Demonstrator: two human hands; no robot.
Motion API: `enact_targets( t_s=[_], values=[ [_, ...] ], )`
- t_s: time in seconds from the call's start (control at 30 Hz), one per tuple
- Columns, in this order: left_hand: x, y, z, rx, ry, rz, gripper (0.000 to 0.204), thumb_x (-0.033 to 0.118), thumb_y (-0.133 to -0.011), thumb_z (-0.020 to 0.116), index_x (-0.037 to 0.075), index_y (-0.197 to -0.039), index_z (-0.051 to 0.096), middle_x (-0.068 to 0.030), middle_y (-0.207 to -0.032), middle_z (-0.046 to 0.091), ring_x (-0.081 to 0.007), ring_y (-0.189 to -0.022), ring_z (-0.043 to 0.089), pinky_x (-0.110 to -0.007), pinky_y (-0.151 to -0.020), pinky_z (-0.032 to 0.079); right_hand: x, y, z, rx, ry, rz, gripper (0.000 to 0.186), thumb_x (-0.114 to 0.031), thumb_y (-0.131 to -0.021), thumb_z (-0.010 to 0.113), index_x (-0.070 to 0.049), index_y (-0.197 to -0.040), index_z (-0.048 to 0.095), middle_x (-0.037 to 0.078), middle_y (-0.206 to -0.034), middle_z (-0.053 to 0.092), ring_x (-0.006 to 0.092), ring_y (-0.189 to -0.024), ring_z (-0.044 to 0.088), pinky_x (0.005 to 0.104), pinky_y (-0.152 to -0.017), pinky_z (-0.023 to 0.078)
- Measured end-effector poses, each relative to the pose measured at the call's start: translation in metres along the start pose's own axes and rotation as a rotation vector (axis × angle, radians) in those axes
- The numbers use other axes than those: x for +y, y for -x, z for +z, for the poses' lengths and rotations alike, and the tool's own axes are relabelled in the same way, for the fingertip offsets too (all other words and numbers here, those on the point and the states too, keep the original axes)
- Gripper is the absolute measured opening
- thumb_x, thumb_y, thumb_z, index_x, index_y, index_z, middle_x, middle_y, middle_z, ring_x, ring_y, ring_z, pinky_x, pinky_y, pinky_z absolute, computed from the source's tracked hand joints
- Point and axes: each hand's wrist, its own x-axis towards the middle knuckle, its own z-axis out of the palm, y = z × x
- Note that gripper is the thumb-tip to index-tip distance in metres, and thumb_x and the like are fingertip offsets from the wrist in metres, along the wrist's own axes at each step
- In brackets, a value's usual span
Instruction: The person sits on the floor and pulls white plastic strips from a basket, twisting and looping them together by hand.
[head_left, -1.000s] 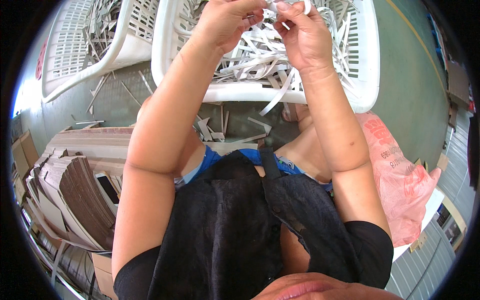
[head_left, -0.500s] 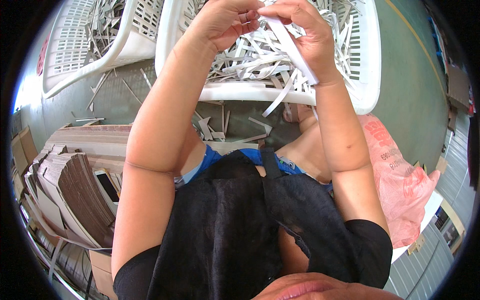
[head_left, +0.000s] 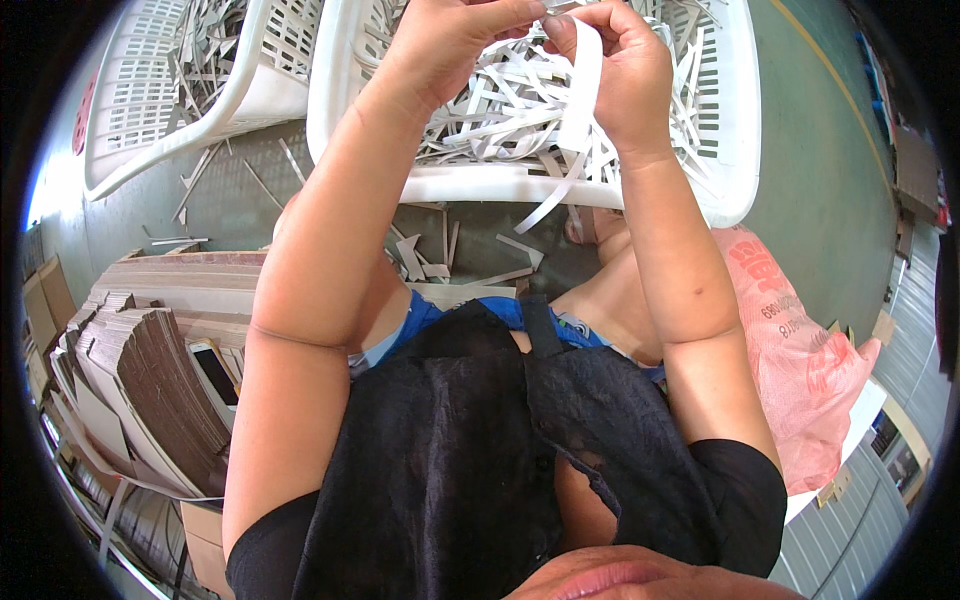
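Note:
A bent white strip (head_left: 583, 85) hangs from my right hand (head_left: 632, 90), whose thumb and fingers are closed on its upper part. Close beside it, at the top edge, my left hand (head_left: 440, 50) has thumb and fingers pinched together; what lies between them is too small to make out. Both hands are over a white plastic basket (head_left: 735, 150) with slotted sides. Many loose white and grey strips (head_left: 490, 120) lie tangled in it. One thin strip (head_left: 550, 205) droops over the basket's near rim.
At the upper left stands a second white basket (head_left: 235, 100) with grey strips. Offcuts (head_left: 410, 257) litter the green floor. Stacked cardboard sheets (head_left: 160, 390) lie to my left, with a phone (head_left: 213, 372) on them. A pink plastic bag (head_left: 800, 370) sits at my right.
The white strip has swung from slanting along my right wrist to hanging in a bend beside my right fingers. My right hand has turned, and my left hand has shifted slightly right.

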Motion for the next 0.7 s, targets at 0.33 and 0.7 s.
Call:
enact_targets(
  t_s=[0.33,0.7],
  values=[
    [0.002,0.002,0.005,-0.125,-0.088,0.057,0.026,0.001,-0.087,0.080,-0.001,-0.109,0.065,-0.0067,-0.097,0.071,-0.0149,-0.088,0.070,-0.028,-0.081,0.058,-0.004,-0.005,-0.004,-0.004,-0.185,0.116,0.011,-0.007,-0.097,0.067,-0.007,-0.093,0.057,0.003,-0.082,0.066,0.0097,-0.069,0.063,0.0227,-0.063,0.053],
    [0.009,0.006,0.009,-0.098,0.004,-0.033,0.022,-0.003,-0.090,0.074,-0.002,-0.109,0.063,-0.0097,-0.097,0.071,-0.0198,-0.088,0.072,-0.032,-0.082,0.060,-0.010,-0.006,-0.007,-0.110,-0.275,0.209,0.014,-0.005,-0.099,0.060,-0.003,-0.113,0.059,0.007,-0.086,0.067,0.0140,-0.075,0.066,0.0269,-0.068,0.057]
  ],
)
